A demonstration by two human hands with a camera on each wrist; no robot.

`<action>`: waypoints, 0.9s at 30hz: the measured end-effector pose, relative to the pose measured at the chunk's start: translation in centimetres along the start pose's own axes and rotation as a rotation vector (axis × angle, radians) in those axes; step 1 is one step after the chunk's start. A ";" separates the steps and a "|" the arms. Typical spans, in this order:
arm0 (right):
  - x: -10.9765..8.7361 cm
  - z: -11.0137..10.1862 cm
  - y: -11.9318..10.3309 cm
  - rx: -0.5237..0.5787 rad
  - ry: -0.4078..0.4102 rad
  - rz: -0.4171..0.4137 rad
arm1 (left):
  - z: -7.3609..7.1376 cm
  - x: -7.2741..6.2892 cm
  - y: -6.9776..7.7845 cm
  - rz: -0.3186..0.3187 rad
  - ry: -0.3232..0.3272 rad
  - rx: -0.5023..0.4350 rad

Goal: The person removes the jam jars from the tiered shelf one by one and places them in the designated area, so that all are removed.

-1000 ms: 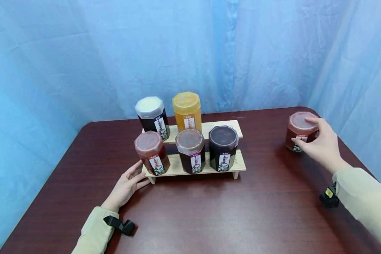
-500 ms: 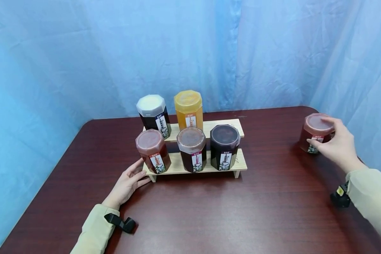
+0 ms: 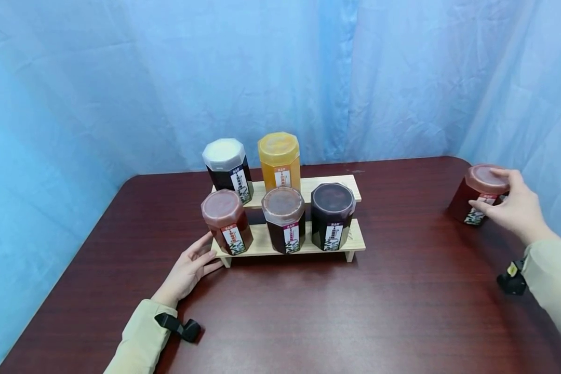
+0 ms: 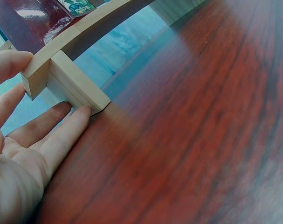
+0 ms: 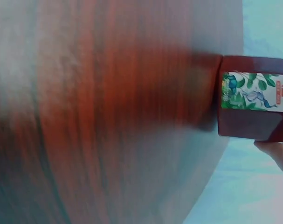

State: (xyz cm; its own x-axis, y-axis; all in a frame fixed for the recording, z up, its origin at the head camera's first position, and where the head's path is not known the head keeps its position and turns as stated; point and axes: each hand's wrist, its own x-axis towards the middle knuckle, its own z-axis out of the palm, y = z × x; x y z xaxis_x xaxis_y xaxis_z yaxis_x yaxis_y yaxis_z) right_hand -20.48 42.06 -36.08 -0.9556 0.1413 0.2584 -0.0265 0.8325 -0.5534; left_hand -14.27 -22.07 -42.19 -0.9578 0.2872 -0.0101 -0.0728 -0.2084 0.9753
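At the table's far right, my right hand (image 3: 519, 210) holds a dark red jar (image 3: 477, 197) with an eight-sided lid, thumb on one side and fingers on the other. The right wrist view shows the jar's labelled side (image 5: 255, 91) close to the tabletop; I cannot tell if its base touches. My left hand (image 3: 185, 272) touches the left end of a two-tier wooden rack (image 3: 355, 241), fingers fairly straight. In the left wrist view, fingertips (image 4: 83, 113) meet the rack's leg (image 4: 76, 81) and another finger touches the board's corner.
On the lower tier stand a red jar (image 3: 228, 223), a brown-lidded jar (image 3: 284, 221) and a dark purple jar (image 3: 333, 218). The upper tier bears a white-lidded jar (image 3: 229, 169) and a yellow jar (image 3: 280, 161). Blue curtains (image 3: 262, 67) surround the table (image 3: 318, 311).
My right hand has carried the dark red jar further right across the table. My left hand stays at the rack's left end. The view has shifted slightly.
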 end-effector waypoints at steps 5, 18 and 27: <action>0.0 -0.2 0.5 -0.032 -0.024 0.047 | 0.0 0.0 0.1 -0.009 0.004 0.004; 0.0 -0.5 0.9 -0.039 -0.097 0.082 | 0.0 0.0 0.1 -0.009 0.005 0.006; 0.6 -1.2 0.8 -0.052 -0.120 0.058 | 0.0 0.1 -0.1 -0.011 0.006 0.011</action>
State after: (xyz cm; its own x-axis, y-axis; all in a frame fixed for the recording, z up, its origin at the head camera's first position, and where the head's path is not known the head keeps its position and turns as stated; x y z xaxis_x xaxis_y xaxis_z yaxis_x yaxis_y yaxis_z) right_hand -20.71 43.48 -35.44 -0.9834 0.1273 0.1292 0.0417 0.8520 -0.5219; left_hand -14.36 -22.08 -42.26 -0.9588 0.2834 -0.0218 -0.0797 -0.1947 0.9776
